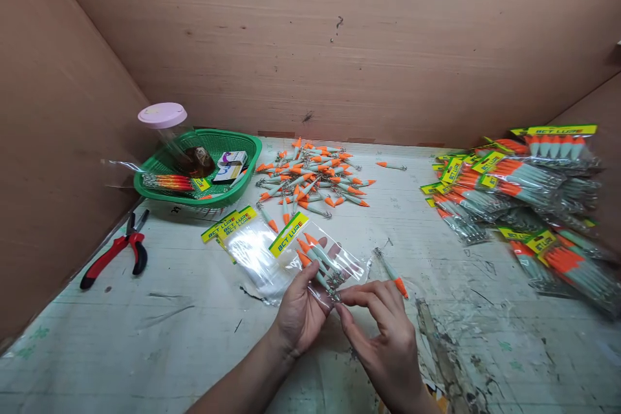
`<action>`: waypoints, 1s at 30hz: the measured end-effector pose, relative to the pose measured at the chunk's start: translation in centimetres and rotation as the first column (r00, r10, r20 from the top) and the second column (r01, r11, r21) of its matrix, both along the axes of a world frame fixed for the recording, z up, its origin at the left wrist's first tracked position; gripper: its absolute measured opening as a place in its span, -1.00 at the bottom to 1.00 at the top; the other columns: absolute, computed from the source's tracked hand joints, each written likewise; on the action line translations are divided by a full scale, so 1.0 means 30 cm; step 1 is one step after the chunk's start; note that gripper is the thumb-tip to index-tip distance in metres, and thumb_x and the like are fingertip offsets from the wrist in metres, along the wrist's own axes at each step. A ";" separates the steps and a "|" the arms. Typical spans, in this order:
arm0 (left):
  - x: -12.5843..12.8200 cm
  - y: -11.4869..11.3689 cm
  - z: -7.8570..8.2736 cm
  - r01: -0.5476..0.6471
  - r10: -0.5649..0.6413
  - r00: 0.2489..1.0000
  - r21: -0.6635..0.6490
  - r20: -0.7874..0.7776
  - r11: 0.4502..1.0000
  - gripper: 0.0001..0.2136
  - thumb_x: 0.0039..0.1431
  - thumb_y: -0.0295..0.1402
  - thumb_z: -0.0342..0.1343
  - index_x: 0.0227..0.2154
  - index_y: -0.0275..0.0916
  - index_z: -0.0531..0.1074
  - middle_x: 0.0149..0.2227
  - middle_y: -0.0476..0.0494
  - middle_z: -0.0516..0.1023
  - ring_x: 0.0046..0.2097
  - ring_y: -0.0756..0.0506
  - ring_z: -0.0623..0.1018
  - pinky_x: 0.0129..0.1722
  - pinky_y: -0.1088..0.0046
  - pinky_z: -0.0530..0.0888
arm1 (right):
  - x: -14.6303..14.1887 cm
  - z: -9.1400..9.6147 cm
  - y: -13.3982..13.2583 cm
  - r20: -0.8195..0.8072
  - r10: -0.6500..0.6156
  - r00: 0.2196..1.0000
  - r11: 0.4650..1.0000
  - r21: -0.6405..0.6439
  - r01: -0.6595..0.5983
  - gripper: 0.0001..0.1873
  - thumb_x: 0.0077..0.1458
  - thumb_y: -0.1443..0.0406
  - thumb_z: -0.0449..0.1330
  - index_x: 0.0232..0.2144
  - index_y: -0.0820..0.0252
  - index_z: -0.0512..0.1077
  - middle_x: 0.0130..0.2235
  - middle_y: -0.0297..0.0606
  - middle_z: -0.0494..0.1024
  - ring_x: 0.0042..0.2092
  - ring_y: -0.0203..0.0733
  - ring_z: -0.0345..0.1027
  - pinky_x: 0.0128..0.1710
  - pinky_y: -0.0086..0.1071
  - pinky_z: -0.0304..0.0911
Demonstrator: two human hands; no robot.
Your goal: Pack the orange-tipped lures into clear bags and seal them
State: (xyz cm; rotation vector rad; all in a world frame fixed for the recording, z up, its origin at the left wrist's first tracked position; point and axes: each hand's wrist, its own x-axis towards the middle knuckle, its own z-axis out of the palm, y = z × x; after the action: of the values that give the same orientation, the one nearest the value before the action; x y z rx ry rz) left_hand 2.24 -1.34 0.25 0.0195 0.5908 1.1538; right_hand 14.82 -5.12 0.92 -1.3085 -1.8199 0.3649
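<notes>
two bare hands meet low in the middle of a pale, scuffed tabletop (145, 336). the left hand (298, 307), palm up, cradles a clear bag (356, 263) with a yellow and green header (288, 235) reading "bct lure"; its thumb presses down over a few orange and pale green lures (317, 252). these lie slantwise across the palm at the bag, orange tips toward the header, metal hooks bunched toward the right hand (383, 317). how far inside the bag they sit, i cannot tell. the right hand's thumb and forefinger are pinched together at the hook end of the lure nearest the left thumb, well away from its orange tip.

just beyond the right knuckles a single lure (388, 270) rests on the table. flat bags (250, 252) lie left of the held one, and a loose heap of lures (310, 174) spreads behind. farther left are a green basket (247, 136) and red-handled pliers (114, 252); at far right, filled packs (519, 184) are piled.
</notes>
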 end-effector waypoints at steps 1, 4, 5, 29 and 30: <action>0.000 0.000 -0.002 -0.008 0.008 1.000 0.002 0.000 1.000 -0.50 0.15 -0.39 0.05 0.17 -0.12 0.15 0.11 -0.22 0.39 0.04 -0.25 0.47 0.06 0.08 0.34 | 0.001 -0.003 0.001 -0.030 0.016 0.999 0.999 -0.035 -0.017 -0.92 0.07 0.40 0.15 -0.36 0.12 0.39 -0.35 -0.25 0.45 -0.26 -0.15 0.30 -0.29 -0.29 0.24; -0.001 -0.005 -0.008 0.011 -0.011 1.000 0.001 0.004 1.000 -0.49 0.15 -0.41 0.03 0.18 -0.14 0.13 0.12 -0.24 0.38 0.02 -0.27 0.48 0.05 0.06 0.35 | 0.005 -0.008 0.007 -0.139 -0.026 0.990 0.992 -0.127 0.008 -0.93 0.11 0.37 0.12 -0.31 0.14 0.38 -0.33 -0.24 0.43 -0.27 -0.19 0.30 -0.31 -0.34 0.26; 0.000 -0.008 -0.010 0.024 -0.024 1.000 0.001 0.008 1.000 -0.50 0.16 -0.41 0.02 0.18 -0.15 0.13 0.12 -0.25 0.38 0.02 -0.28 0.48 0.05 0.06 0.35 | 0.006 -0.008 0.010 -0.166 -0.054 0.985 0.988 -0.154 0.028 -0.92 0.12 0.35 0.11 -0.29 0.15 0.38 -0.34 -0.25 0.42 -0.31 -0.21 0.29 -0.34 -0.36 0.25; 0.025 -0.025 -0.024 0.041 -0.036 0.996 0.063 -0.077 0.997 -0.53 0.11 -0.44 0.09 0.11 -0.30 0.25 -0.03 -0.29 0.52 0.00 -0.25 0.50 0.08 0.12 0.35 | 0.034 -0.031 0.032 -0.608 -0.303 0.733 0.869 -0.492 -0.049 -0.69 -0.09 0.15 0.31 -0.31 0.21 0.45 -0.32 -0.20 0.54 -0.34 -0.22 0.43 -0.43 -0.44 0.37; 0.024 -0.025 -0.024 0.045 -0.039 0.996 0.071 -0.081 0.996 -0.53 0.11 -0.44 0.10 0.11 -0.30 0.25 -0.02 -0.29 0.52 0.01 -0.24 0.50 0.08 0.12 0.35 | 0.035 -0.033 0.031 -0.604 -0.296 0.740 0.871 -0.488 -0.050 -0.70 -0.08 0.16 0.30 -0.31 0.21 0.45 -0.31 -0.20 0.54 -0.32 -0.22 0.43 -0.41 -0.43 0.38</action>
State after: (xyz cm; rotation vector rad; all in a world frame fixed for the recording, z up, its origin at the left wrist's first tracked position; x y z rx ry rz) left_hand 2.97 -2.10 -0.47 0.1403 0.6163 1.1374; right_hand 15.86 -4.18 -0.09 -1.3702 -1.0399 1.1153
